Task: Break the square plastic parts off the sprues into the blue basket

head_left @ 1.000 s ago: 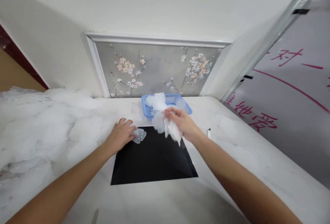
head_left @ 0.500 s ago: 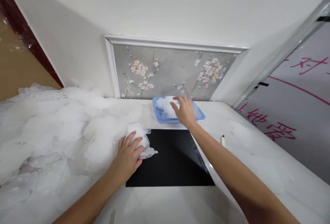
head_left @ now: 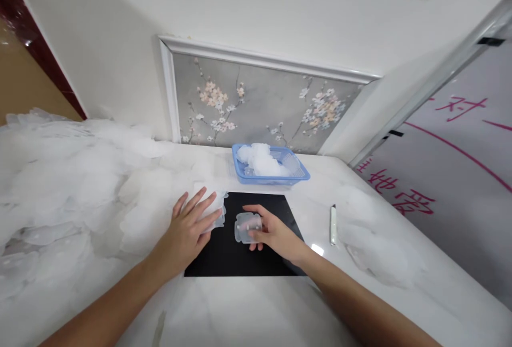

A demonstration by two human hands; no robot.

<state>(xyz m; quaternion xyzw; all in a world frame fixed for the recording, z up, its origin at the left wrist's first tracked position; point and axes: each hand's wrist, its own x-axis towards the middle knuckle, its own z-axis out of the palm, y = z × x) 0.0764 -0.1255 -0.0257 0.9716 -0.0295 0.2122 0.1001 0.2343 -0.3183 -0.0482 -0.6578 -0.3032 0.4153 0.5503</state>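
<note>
Between thumb and fingers, my right hand pinches a small translucent plastic piece with rounded lobed edges, just over the black mat. My left hand lies spread on a few similar translucent pieces at the mat's left edge. Behind the mat stands a blue plastic basket, with more frosted white pieces heaped mostly in its left part.
A large pile of frosted translucent pieces covers the table's left side. A slim white tool with a dark tip, perhaps a cutter, lies right of the mat. A wall with a floral panel rises behind; a whiteboard stands right.
My right hand has come from the basket back to above the mat and now holds one translucent piece. My left hand stays on the pieces at the left, its fingers flatter. The view has shifted slightly.
</note>
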